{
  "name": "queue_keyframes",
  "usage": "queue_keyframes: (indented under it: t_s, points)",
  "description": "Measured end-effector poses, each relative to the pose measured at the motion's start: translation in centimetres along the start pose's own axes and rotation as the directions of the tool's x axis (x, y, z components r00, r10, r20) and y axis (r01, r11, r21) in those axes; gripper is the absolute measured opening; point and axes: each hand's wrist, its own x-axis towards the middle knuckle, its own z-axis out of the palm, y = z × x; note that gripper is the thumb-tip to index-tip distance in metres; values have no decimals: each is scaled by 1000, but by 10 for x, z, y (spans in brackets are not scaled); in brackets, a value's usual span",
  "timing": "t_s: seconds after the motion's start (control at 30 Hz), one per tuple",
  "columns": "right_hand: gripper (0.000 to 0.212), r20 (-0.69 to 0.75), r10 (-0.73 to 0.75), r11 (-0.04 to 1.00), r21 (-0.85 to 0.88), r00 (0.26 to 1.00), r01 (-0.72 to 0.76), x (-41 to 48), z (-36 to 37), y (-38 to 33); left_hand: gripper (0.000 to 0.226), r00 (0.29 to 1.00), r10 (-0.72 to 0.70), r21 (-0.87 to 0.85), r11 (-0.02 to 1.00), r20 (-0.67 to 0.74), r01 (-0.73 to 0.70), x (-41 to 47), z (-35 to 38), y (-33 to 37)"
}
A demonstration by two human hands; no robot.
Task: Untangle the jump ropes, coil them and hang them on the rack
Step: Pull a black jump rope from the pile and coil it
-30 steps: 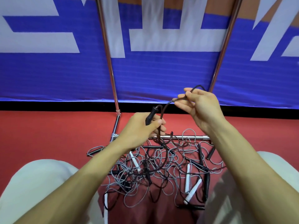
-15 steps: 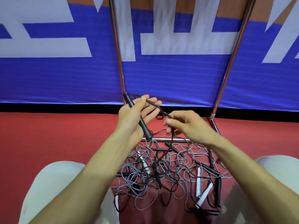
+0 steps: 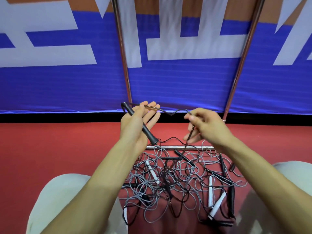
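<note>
Early: left hand [image 3: 135, 127] holds a black handle [image 3: 147, 131], fingers nearly straight; right hand [image 3: 208, 128] pinches its rope [image 3: 170, 113]. The pile [image 3: 177, 183] lies tangled on the floor [image 3: 50, 149]; nothing visibly hangs on the rack [image 3: 124, 65].

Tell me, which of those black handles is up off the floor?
The black handle held in the left hand, its cord running to the right hand. The other black handles lie in the tangle on the red floor.

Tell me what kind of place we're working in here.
Probably a gym or sports hall: red sports flooring, a blue banner along the wall, and a tangle of jump ropes by a metal rack.
</note>
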Motion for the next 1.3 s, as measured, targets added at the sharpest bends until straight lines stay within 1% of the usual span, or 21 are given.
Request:
queue_keyframes:
  t_s: [0.07,0.17,0.2,0.27,0.3,0.37,0.43,0.53,0.6,0.67,0.73,0.83,0.87,0.9,0.97,1.0,1.03,1.1,1.17,1.23,1.3]
  points:
    - [19,-85,-1,981,192,996,17,0,-8,-9,17,998,-45,144,989,50,37,-5,3,-11]
    - [22,-146,60,923,385,987,1,1,-20,-18,21,964,-177,359,928,199,97,-14,8,-25]
    - [21,-155,79,896,444,985,-2,1,-22,-20,22,948,-200,447,892,246,72,-15,9,-27]
    - [22,-163,120,816,578,979,-4,3,-27,-24,22,919,-197,635,770,341,-70,-17,9,-32]
    - [22,-162,150,755,655,975,-8,4,-29,-26,22,901,-199,699,700,385,-144,-17,9,-34]
    - [20,-155,224,596,803,962,-9,6,-34,-28,24,864,-243,760,613,441,-216,-21,10,-36]
    - [17,-162,287,453,892,944,15,8,-40,-27,26,846,-272,786,569,458,-242,-24,10,-36]
    - [9,-175,305,317,945,936,74,11,-46,-24,19,842,-281,821,495,461,-285,-24,10,-36]
    - [6,-167,279,273,958,946,89,12,-46,-23,17,851,-302,826,513,430,-235,-26,10,-38]
    - [8,-167,267,287,954,949,87,13,-46,-23,16,857,-291,799,565,425,-205,-26,12,-39]
    - [11,-188,269,353,932,944,85,13,-45,-24,16,865,-252,762,615,434,-203,-28,13,-36]
    - [29,-208,240,482,873,948,70,14,-41,-20,14,891,-198,585,806,409,-89,-30,17,-30]
    - [32,-204,224,553,832,953,48,13,-38,-20,13,901,-183,498,866,394,-42,-30,19,-28]
    - [31,-199,202,652,758,959,20,12,-34,-19,13,910,-165,415,910,380,-9,-30,21,-25]
    - [21,-167,139,850,525,976,-32,7,-24,-18,12,927,-124,265,964,355,28,-28,22,-19]
    - [18,-130,108,907,419,986,-44,4,-19,-17,12,933,-106,188,981,345,42,-27,23,-16]
    - [20,-86,83,938,343,993,-48,2,-13,-15,12,937,-90,110,992,336,56,-26,23,-12]
    - [31,10,40,974,224,999,-41,0,-3,-10,13,945,-61,-40,996,322,78,-22,22,-4]
    - [41,152,-18,998,67,988,8,-1,6,-5,16,951,-38,-158,983,308,90,-20,20,5]
    - [38,330,-44,994,-76,943,73,-3,13,1,18,951,-31,-234,966,309,108,-19,19,12]
    - [26,447,-11,977,-184,894,104,-5,19,9,26,953,-34,-278,953,302,122,-20,17,18]
